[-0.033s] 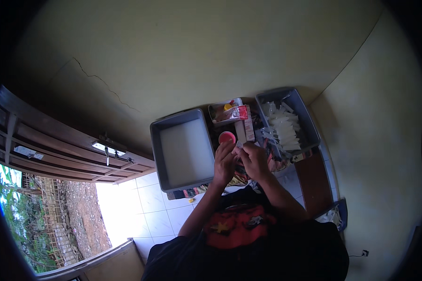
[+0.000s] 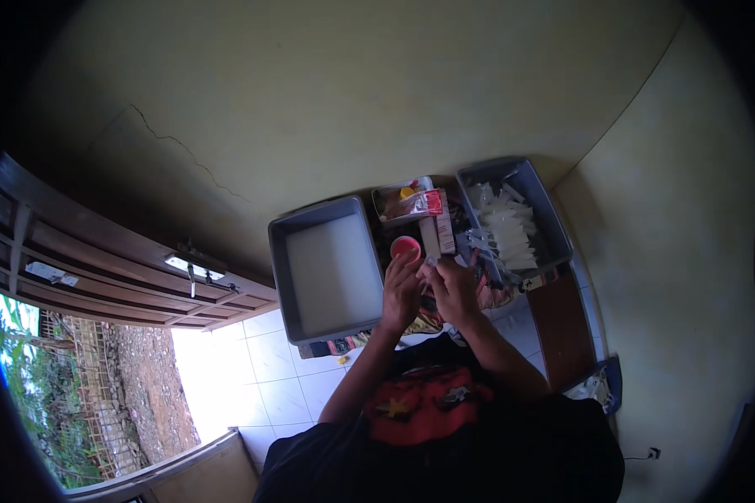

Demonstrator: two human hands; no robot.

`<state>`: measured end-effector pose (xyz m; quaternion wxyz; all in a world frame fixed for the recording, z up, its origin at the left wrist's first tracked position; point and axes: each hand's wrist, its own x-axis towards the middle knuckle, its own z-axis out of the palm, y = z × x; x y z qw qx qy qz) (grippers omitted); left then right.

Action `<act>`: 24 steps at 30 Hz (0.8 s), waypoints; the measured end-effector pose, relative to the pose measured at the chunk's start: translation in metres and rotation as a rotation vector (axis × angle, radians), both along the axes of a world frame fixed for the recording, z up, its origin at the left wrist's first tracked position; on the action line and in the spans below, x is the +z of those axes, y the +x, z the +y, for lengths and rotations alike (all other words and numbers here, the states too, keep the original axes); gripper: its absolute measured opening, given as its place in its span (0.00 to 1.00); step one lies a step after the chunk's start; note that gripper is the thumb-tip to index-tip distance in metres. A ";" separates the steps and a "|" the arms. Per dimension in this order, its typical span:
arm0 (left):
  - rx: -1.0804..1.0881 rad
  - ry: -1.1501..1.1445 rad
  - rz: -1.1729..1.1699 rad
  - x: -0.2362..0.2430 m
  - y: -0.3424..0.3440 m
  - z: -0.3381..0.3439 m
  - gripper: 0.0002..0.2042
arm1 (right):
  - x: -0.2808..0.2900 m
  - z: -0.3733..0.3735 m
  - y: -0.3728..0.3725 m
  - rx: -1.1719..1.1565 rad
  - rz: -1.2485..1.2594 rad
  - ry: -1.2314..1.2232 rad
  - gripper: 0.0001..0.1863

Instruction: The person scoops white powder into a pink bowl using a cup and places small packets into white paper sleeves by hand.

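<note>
My left hand [image 2: 401, 295] and my right hand [image 2: 451, 292] are close together in front of the containers. Both sets of fingers are drawn in around a small pale, see-through thing [image 2: 430, 262], mostly covered by the fingers; its kind is too small to make out. Just beyond my left fingertips stands a pink-red round cup [image 2: 405, 245]. To the left is a grey tub [image 2: 281, 277] of white liquid. On the right, another grey tub [image 2: 554, 220] holds several clear plastic bags [image 2: 512, 230] with white contents.
Behind the cup, a small white tray [image 2: 379, 205] holds a red-and-clear packet and a yellow-topped item. A long pale box [image 2: 445, 230] lies beside it. Patterned cloth [image 2: 495, 293] lies under the tubs. A wooden door [image 2: 134, 277] stands at the left; the wall rises behind.
My right hand has shifted very slightly down and toward me, and its fingers cover more of the pale thing. My left hand stays nearly in place.
</note>
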<state>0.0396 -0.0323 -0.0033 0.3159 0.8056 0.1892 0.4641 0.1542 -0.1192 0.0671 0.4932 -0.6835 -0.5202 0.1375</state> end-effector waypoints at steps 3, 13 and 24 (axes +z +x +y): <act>-0.101 0.182 0.058 0.000 0.001 0.006 0.13 | -0.011 -0.008 -0.004 -0.097 0.025 0.070 0.13; 0.114 0.261 0.105 -0.012 0.048 -0.015 0.05 | 0.012 -0.037 0.033 -0.074 0.023 0.191 0.16; 0.277 0.287 0.223 -0.004 0.106 -0.029 0.07 | 0.014 -0.042 0.123 0.137 -0.082 0.228 0.11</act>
